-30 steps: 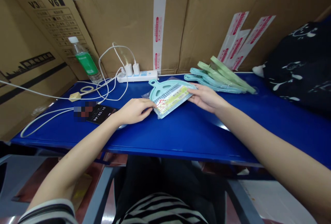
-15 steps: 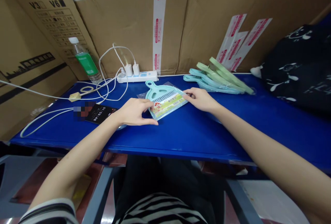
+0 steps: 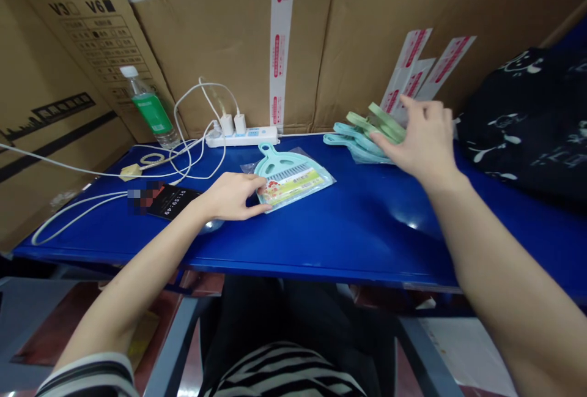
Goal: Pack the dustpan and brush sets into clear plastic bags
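Observation:
A teal mini dustpan in a clear plastic bag with a colourful label (image 3: 288,175) lies flat on the blue table (image 3: 348,232). My left hand (image 3: 232,196) pinches the bag's near left corner between thumb and fingers. My right hand (image 3: 419,140) is off the bag and hovers over a pile of loose green and teal dustpans (image 3: 367,131) at the back. Its fingers are spread and the fingertips touch the pile's top pieces.
A white power strip (image 3: 243,136) with chargers and cables sits at the back by the cardboard boxes (image 3: 220,36). A green-labelled water bottle (image 3: 151,109) stands at the left, a phone (image 3: 169,201) lies by my left wrist, and a black bag (image 3: 527,115) fills the right.
My right hand let go of the bagged dustpan and moved right and back to the pile. The bag settled flat on the table, with my left hand still on its corner.

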Motion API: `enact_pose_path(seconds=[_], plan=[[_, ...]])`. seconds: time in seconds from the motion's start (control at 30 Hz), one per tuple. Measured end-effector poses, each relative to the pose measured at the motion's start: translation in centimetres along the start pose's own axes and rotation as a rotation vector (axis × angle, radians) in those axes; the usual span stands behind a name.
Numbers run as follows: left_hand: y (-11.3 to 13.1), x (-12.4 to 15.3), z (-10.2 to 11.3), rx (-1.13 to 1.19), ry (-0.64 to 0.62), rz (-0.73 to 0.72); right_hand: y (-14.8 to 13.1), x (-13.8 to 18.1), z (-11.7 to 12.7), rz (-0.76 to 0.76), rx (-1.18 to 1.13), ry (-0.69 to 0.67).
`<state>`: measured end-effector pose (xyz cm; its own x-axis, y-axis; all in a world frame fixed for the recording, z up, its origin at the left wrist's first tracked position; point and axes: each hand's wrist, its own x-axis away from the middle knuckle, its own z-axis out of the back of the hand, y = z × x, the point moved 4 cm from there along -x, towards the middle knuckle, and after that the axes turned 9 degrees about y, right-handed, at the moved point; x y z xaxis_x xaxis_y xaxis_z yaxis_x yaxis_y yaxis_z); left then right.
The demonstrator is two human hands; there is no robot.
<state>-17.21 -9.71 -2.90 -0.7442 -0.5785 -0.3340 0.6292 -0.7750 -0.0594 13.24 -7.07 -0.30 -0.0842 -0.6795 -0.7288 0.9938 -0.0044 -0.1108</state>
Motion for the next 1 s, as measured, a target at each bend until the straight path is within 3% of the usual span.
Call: enact_pose_path(seconds=[0.1,0.2,0.37,0.63,0.9,1.0], plan=[[0.0,0.0,0.3,0.013,0.083,-0.013,1.2,0.4,-1.5,-0.035,0.034,-0.170],[0.6,-0.1,0.3,0.120,0.141,-0.115,1.2,0.7,-2.9,0.043,0.045,-0.208],[1.3,-0.1,-0.5,0.325,0.050,-0.235,1.0,0.9,-3.8,0.121,0.158,-0.233],[0.8,-0.2,-0.8,0.271,0.011,-0.158,0.0,0.9,-3.7,0.086,0.242,-0.234],[0.6,-0.5,-0.9,0.245,-0.078,0.000,1.0,0.5,-4.8,0.184,0.081,-0.065],[0.3,-0.5,-0.9,0.227,-0.087,0.043,1.3,0.4,-5.1,0.206,0.077,-0.062]])
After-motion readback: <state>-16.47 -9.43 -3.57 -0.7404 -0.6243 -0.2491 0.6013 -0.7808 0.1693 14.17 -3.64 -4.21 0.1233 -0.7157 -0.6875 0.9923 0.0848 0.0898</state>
